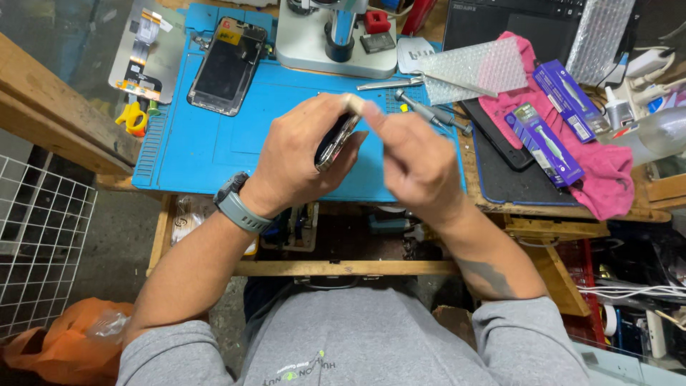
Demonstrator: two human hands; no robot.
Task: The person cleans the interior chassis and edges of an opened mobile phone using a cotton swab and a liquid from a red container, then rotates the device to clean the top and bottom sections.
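The left hand (296, 161) is gripping a phone body (336, 141) edge-on, fingers (336, 107) curled over its top edge and thumb underneath, holding it just above the near part of the blue work mat (207, 136). The right hand (414, 161) is pressing against the phone's upper corner; it is blurred, and I cannot tell whether its fingers are pinching something small or only resting on the frame.

Judging from how things lie, the phone is already apart: a detached dark screen panel (227, 66) is lying flat at the far left corner of the mat, and a second panel with flex cables (146, 50) is resting just left of the mat. The body in hand is not rejoined with either, so reassembly looks not yet done.

At the mat's far edge a microscope base (336, 50) is standing, with tweezers (389, 84) and a screwdriver (425, 109) lying just right of it. Well right of the mat, a pink cloth (600, 171) is carrying two purple boxes (547, 143) and a bubble-wrap sheet (475, 68). Below the mat, an open wooden drawer (343, 268) under the desk is holding small parts, too dim to identify. A yellow clip (132, 118) is sitting beside the mat's left edge.
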